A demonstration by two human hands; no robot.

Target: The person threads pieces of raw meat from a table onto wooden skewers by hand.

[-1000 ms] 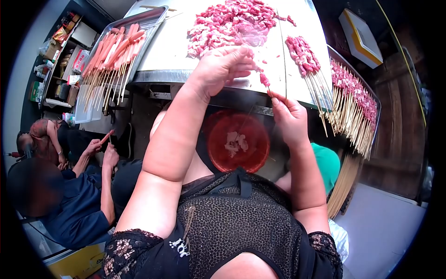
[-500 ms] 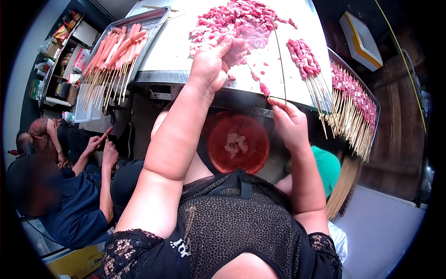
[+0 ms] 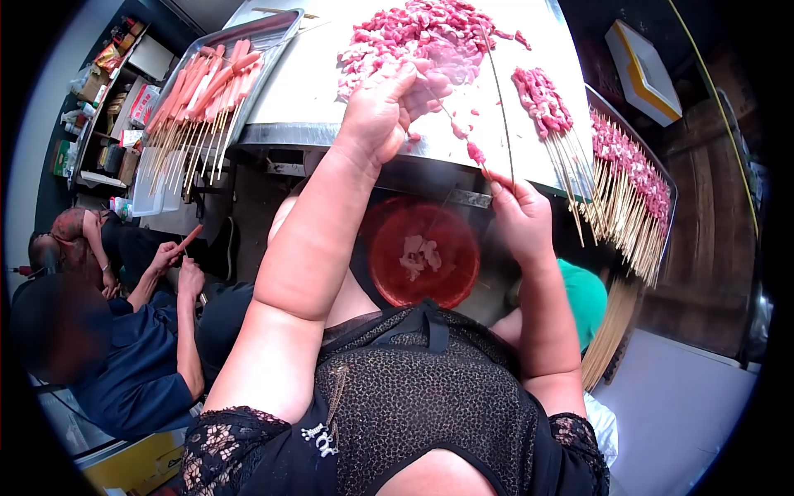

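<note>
My right hand (image 3: 523, 217) pinches the lower end of a thin skewer (image 3: 445, 110), which slants up and left. A piece of meat (image 3: 475, 153) is threaded low on it, just above my fingers, and a paler piece (image 3: 460, 126) sits higher. A second, bare skewer (image 3: 502, 107) rises steeply from the same hand. My left hand (image 3: 382, 106) is closed at the skewer's upper end, with a bit of pink meat at its partly blurred fingertips. Beyond it lies a heap of cut raw meat (image 3: 413, 35) on the white tabletop (image 3: 310, 87).
Finished meat skewers (image 3: 542, 103) lie right of the heap; a tray of more (image 3: 633, 169) stands farther right. Sausage skewers fill a metal tray (image 3: 285, 29) at left. Below the table edge is a red basin (image 3: 385, 277). A co-worker (image 3: 141, 355) holds a sausage at left.
My right hand has shifted slightly right and down with the skewers. The left hand stays nearly in place. The co-worker's hands have moved a little around the sausage.
</note>
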